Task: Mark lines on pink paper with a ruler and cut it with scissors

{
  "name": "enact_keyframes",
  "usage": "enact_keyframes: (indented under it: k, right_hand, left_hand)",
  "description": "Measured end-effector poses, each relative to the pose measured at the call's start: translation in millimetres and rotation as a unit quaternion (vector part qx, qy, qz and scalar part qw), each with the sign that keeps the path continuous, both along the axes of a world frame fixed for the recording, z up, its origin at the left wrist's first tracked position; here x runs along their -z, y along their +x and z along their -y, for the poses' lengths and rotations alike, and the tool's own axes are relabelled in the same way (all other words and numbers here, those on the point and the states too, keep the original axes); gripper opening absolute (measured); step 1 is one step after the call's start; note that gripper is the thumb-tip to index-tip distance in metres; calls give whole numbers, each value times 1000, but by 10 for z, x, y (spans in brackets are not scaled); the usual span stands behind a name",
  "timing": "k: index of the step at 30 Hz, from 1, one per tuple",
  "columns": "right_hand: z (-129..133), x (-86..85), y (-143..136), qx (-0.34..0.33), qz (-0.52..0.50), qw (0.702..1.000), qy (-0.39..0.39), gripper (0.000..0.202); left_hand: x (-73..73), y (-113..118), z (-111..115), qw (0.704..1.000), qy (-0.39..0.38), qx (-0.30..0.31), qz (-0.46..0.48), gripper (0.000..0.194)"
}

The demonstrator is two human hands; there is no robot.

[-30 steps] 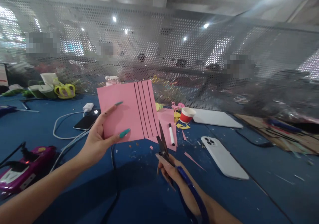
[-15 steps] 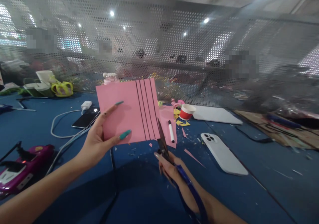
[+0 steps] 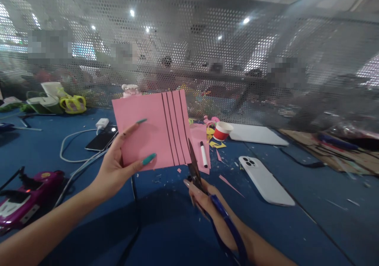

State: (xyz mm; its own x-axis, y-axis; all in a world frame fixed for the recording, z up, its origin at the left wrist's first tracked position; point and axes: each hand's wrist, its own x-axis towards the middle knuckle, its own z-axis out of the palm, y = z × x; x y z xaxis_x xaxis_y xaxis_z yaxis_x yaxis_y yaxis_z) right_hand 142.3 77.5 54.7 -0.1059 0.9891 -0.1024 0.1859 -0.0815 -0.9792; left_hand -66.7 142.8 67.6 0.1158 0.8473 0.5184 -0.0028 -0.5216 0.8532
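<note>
My left hand (image 3: 118, 159) grips a pink sheet of paper (image 3: 142, 128) by its lower left part, thumb and a finger on the near face. Several dark straight lines run down the right side of the sheet, which is held up above the table. Blue-handled scissors (image 3: 226, 218) are in my right hand (image 3: 207, 203), their dark blades pointing up beside the sheet's lower right edge. Whether the blades touch the paper I cannot tell. Behind them, a black-and-white marker (image 3: 203, 154) lies on another pink sheet (image 3: 197, 133).
A white phone (image 3: 266, 183) lies to the right, with a red-and-white paper cup (image 3: 222, 132) and a white flat slab (image 3: 257, 135) behind. On the left are a dark phone (image 3: 102, 139), white cables and a purple power strip (image 3: 32, 195). Perforated metal screen (image 3: 189, 41) stands at the back.
Both hands keep their grips. The pink sheet appears slightly higher and turned a touch; the scissors stay at its lower right edge. The whole view has shifted slightly.
</note>
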Motion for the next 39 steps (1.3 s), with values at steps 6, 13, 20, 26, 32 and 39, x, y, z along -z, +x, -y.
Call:
enact_keyframes:
  k: [6,13,20,26,32,39]
  right_hand:
    - [3,60,-9,75,-42,996,17,40]
    - [-4,-34,-5,35,-20,999,-9,42]
    - [-2,-80,-30,38,-22,999,-14,40]
    - [-6,-71,-28,30,-13,999,-17,42]
    - [-1,-90,-25,34,-10,999,-20,41]
    - [0,-118,-27,28,10,999,-13,42]
  left_hand:
    - [-2,-5,10,1000,-3,4,6,64]
    - [1,1,26,1000,-8,2,8,65]
    - [-13,11,23,1000,-12,14,24,62]
    - [-21,16,23,1000,-11,1,18,64]
    - [-11,10,20,1000,-3,1,12,65]
    - [17,-3,-14,1000,28,-2,3,65]
